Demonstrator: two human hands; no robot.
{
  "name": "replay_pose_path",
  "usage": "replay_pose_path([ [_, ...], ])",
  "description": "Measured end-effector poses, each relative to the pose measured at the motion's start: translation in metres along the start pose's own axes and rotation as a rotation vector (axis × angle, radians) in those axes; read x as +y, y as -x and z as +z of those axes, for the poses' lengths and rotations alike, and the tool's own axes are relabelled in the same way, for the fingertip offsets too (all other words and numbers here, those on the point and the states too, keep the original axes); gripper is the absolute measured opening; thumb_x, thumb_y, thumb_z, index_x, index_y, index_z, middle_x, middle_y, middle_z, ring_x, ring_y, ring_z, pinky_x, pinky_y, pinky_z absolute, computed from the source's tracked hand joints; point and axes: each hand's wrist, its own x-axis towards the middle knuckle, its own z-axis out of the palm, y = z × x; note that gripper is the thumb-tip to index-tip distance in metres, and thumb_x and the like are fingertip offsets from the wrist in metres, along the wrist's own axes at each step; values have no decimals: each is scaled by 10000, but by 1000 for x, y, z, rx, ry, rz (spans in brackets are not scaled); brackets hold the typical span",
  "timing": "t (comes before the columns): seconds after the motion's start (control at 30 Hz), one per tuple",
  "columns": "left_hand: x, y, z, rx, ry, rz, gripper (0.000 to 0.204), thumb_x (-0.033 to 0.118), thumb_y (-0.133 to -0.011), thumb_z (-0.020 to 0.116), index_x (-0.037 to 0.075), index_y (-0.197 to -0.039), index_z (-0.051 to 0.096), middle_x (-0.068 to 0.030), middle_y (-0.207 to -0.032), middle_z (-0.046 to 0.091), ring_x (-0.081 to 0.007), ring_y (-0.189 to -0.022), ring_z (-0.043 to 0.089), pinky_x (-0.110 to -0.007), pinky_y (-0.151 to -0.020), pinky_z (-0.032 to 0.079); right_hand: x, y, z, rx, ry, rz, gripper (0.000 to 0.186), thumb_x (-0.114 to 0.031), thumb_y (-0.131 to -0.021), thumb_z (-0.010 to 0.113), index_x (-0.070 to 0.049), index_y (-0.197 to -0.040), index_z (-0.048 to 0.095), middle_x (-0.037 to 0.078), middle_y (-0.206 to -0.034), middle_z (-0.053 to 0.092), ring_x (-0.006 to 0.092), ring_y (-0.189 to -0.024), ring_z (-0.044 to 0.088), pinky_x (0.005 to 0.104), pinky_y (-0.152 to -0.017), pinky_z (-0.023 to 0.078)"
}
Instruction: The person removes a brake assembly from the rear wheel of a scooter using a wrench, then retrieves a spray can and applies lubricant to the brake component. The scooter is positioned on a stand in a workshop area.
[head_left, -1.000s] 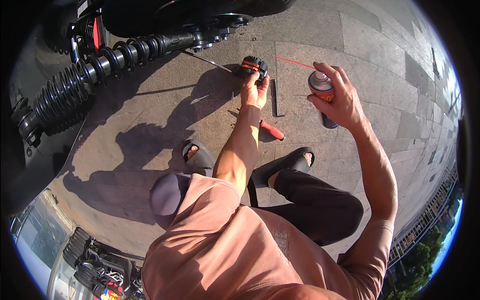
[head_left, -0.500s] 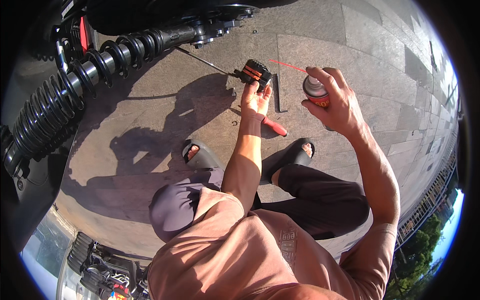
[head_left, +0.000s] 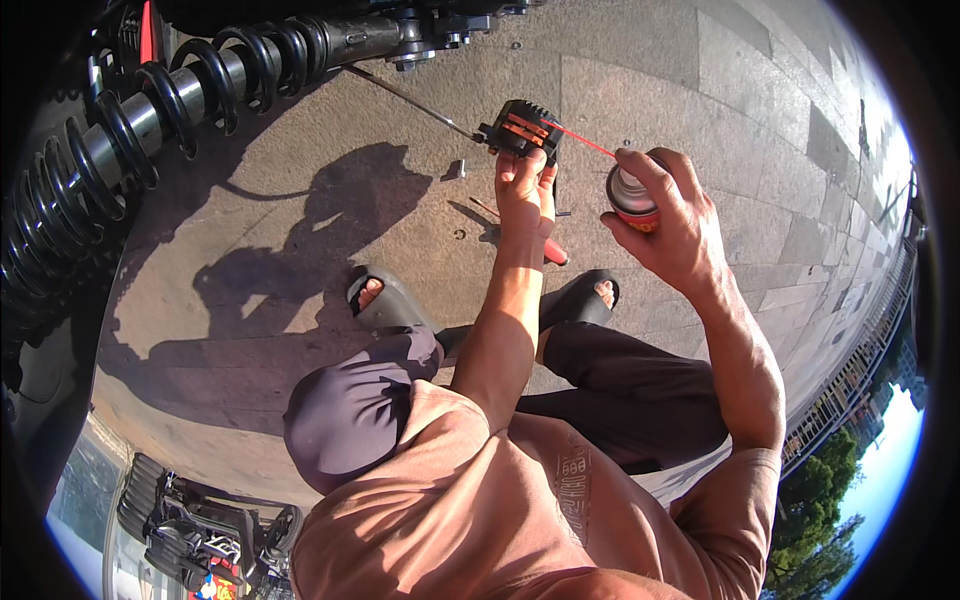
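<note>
My left hand (head_left: 525,195) is closed around the lower side of a black brake caliper (head_left: 528,125), holding it above the paving. Two orange-brown strips show in the caliper's opening, and a brake hose (head_left: 410,100) runs from it toward the vehicle. In my right hand (head_left: 685,240) is a spray can (head_left: 632,192) with a silver top and a red body, the index finger on its nozzle. From the nozzle a thin red straw (head_left: 582,138) points left, its tip at the caliper's right side. Whether any spray comes out I cannot tell.
A black coil-spring shock absorber (head_left: 215,85) crosses the upper left. On the paving lie a red-handled screwdriver (head_left: 556,252), a bolt (head_left: 461,169) and a small ring (head_left: 460,235). Slippered feet (head_left: 390,300) stand below them. Another dark vehicle (head_left: 200,530) is at lower left.
The caliper has shifted slightly right and been turned in my left hand. The straw's tip, apart from the caliper before, is now at it. The whole view has shifted somewhat.
</note>
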Motion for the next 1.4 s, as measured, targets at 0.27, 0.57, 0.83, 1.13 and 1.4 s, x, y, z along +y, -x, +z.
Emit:
replay_pose_path([
  [0.27,8,4,0,-92,-51,13,359,87,-806,668,174,-1135,552,38,-1085,576,-104,-1011,525,-321,-839,444,-2,4,-2,-47,80,8,659,-173,-636,795,-215,-1235,525,135,-1039,547,318,-905,610,394,-713,542],
  [0.57,7,4,0,-165,-51,63,347,57,-823,644,167,-1142,565,30,-1071,597,-101,-1000,541,-343,-854,452,-2,7,-2,-48,101,-9,643,-174,-640,795,-221,-1228,539,142,-1042,548,312,-905,612,384,-706,545],
  [0.83,8,2,0,-220,-71,87,335,43,-836,633,163,-1142,565,22,-1069,599,-112,-994,541,-344,-843,453,-4,7,-5,-82,101,-6,631,-146,-641,804,-149,-1213,536,149,-1091,530,326,-927,614,399,-740,536],
  [1.13,7,4,7,-160,-100,101,326,37,-830,629,146,-1127,548,9,-1046,591,-114,-967,540,-330,-835,448,-5,6,-4,-80,120,-17,630,-147,-649,801,-145,-1217,530,148,-1088,530,325,-920,613,399,-737,537],
  [1.4,7,8,13,-133,-139,123,330,45,-828,635,143,-1128,538,15,-1047,583,-110,-957,539,-314,-825,439,-7,5,-2,-75,134,-30,630,-149,-654,799,-146,-1223,527,145,-1088,533,321,-919,616,395,-731,541],
])
